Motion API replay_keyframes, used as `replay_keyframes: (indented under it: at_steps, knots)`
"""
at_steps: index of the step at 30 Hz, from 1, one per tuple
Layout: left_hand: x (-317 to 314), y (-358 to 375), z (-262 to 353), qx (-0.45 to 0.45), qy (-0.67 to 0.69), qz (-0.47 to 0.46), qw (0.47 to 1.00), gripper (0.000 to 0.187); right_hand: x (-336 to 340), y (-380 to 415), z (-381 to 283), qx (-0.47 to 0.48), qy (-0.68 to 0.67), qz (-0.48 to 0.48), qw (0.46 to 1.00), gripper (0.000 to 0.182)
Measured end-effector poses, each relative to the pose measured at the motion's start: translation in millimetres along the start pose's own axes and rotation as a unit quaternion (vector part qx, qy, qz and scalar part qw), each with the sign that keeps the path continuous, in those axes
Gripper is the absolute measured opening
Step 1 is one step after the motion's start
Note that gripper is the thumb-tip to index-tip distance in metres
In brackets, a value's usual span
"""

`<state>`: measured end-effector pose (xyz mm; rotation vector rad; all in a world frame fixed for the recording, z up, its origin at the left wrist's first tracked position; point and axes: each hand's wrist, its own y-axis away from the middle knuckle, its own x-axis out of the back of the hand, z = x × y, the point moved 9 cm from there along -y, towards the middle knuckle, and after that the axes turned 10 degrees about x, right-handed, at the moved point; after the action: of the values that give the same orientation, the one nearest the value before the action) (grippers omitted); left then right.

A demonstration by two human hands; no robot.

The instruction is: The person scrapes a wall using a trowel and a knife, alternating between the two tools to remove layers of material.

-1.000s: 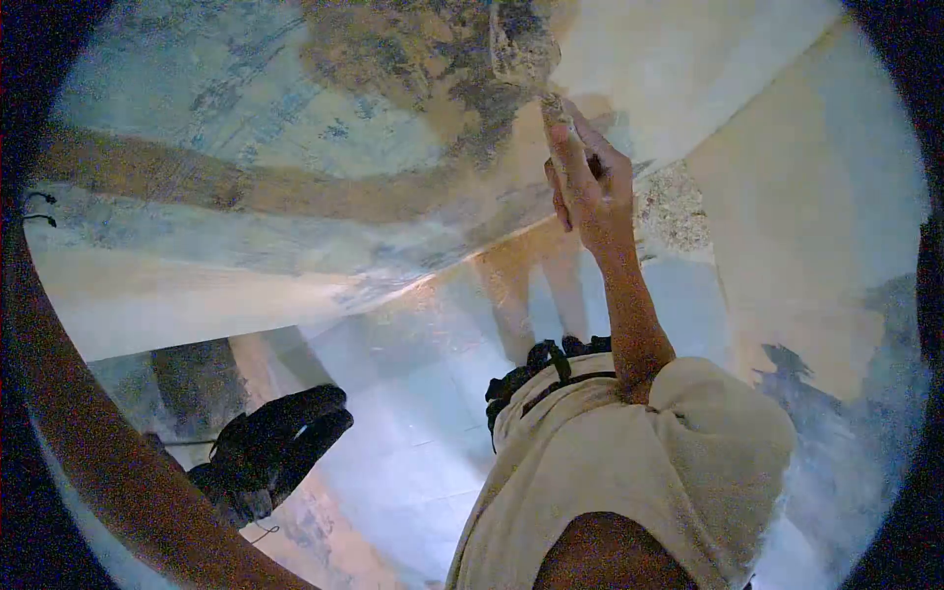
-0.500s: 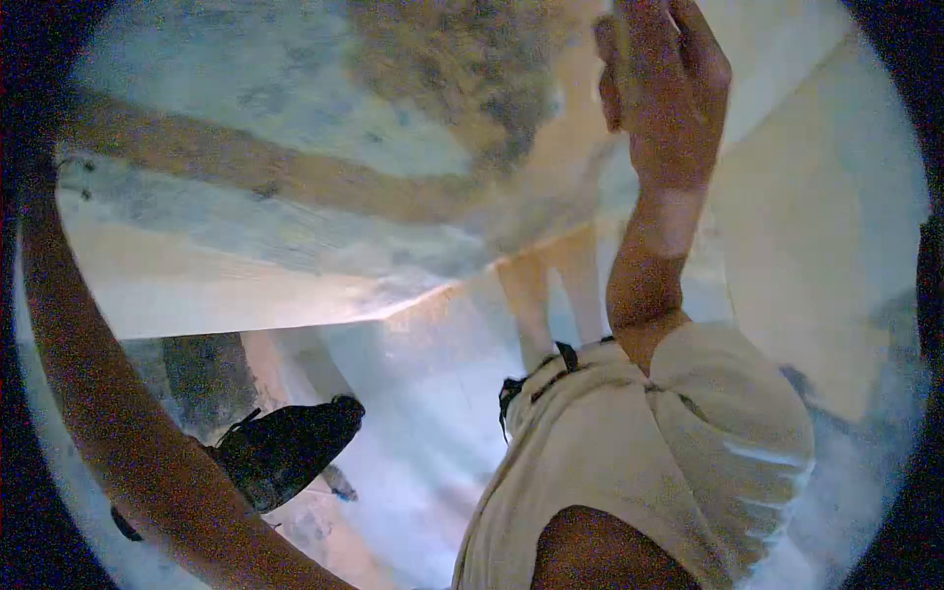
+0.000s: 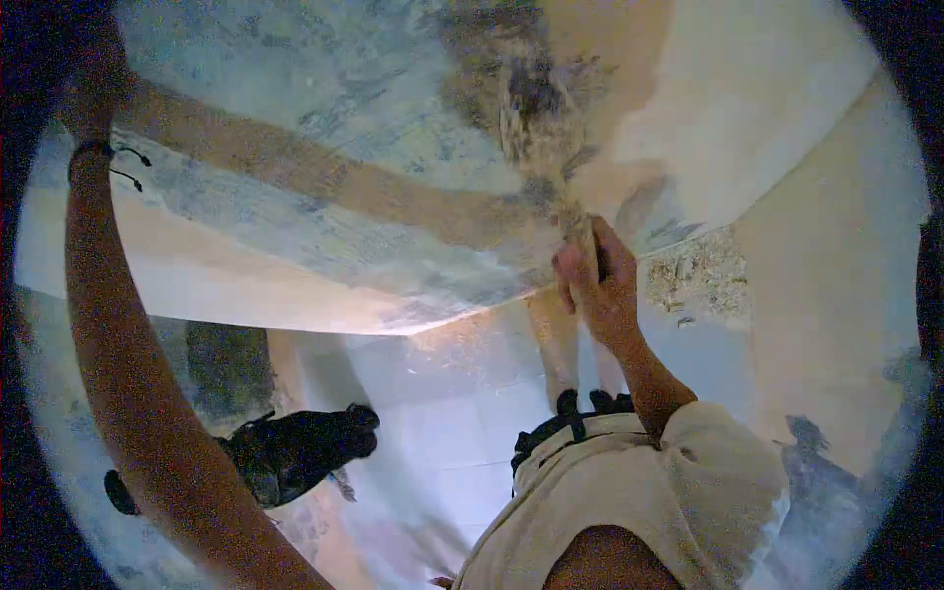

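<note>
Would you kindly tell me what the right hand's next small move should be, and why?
Perhaps one short stroke of the tool over the dark, streaked patch: the right hand grips the tool near there, and that patch looks less even than the tan stretch beside it.

Wall (image 3: pixel 393 123) – rough, matt; shirt (image 3: pixel 639 482) – creased cloth

Right hand (image 3: pixel 605 280) has come lower — trowel (image 3: pixel 553 162), apparently, back in view.
</note>
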<state>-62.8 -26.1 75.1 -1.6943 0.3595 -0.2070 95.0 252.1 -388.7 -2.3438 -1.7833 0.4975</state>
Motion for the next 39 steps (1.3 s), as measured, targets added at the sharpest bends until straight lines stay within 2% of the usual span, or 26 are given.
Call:
replay_keyframes:
  at_steps: [4,7,9,11,12,13,14,15,16,18,20,21,24,26,27,28,31,33,34,36,38,39]
  knots:
    - [-6,25,8,-0.016,-0.026,-0.035,0.999,0.035,38,38,-23,-0.029,0.030,-0.025,0.999,0.049]
    - [-18,57,13,-0.008,-0.023,-0.104,0.994,0.027,71,69,-42,0.001,0.089,-0.014,0.996,0.047]
    - [-14,108,31,0.028,0.023,-0.181,0.983,0.023,107,102,-25,0.008,0.158,0.008,0.987,0.045]
    - [14,192,66,0.119,0.131,-0.290,0.941,0.020,132,118,-30,-0.007,0.191,0.002,0.982,0.044]
    - [36,249,89,0.196,0.210,-0.365,0.886,0.018,134,126,-45,-0.032,0.186,-0.015,0.982,0.044]
    - [64,313,117,0.285,0.289,-0.440,0.801,0.018,137,132,-50,-0.060,0.184,-0.031,0.981,0.044]
    - [106,377,151,0.376,0.359,-0.494,0.697,0.017,140,136,-49,-0.038,0.234,-0.051,0.970,0.043]
    - [149,432,183,0.479,0.454,-0.502,0.558,0.016,144,146,-42,-0.021,0.284,-0.069,0.956,0.042]
    - [197,454,209,0.600,0.398,-0.499,0.483,0.013,145,162,-37,-0.007,0.336,-0.087,0.938,0.041]
    - [244,481,244,0.643,0.379,-0.488,0.453,0.016,139,175,-11,0.005,0.345,-0.154,0.926,0.040]
    - [290,485,264,0.669,0.398,-0.472,0.413,0.017,127,196,13,-0.024,0.339,-0.215,0.916,0.038]
    - [311,509,271,0.684,0.394,-0.487,0.374,0.016,117,207,27,-0.063,0.327,-0.238,0.913,0.036]
    - [343,509,279,0.557,0.337,-0.580,0.489,0.013,88,228,64,-0.204,0.260,-0.299,0.895,0.035]
    - [355,505,276,0.531,0.277,-0.600,0.531,0.011,67,238,57,-0.322,0.194,-0.324,0.868,0.034]
    - [360,506,274,0.518,0.256,-0.599,0.554,0.012,58,237,55,-0.310,0.168,-0.347,0.869,0.036]
    - [365,506,273,0.504,0.237,-0.600,0.575,0.013,51,233,50,-0.257,0.188,-0.370,0.873,0.037]
    - [374,525,282,0.560,0.214,-0.609,0.519,0.014,51,219,45,-0.131,0.225,-0.420,0.869,0.040]
    - [383,534,266,0.511,0.224,-0.578,0.596,0.015,26,223,42,-0.088,0.234,-0.444,0.860,0.041]
    - [388,540,267,0.484,0.225,-0.561,0.633,0.016,25,225,45,-0.097,0.235,-0.447,0.857,0.041]
    - [394,554,260,0.466,0.144,-0.591,0.643,0.018,24,226,50,-0.115,0.238,-0.450,0.853,0.042]
    - [404,581,248,0.438,0.076,-0.596,0.668,0.019,28,225,47,-0.070,0.249,-0.446,0.857,0.042]
    - [431,613,224,0.432,0.017,-0.616,0.659,0.017,25,238,37,-0.048,0.255,-0.443,0.858,0.042]
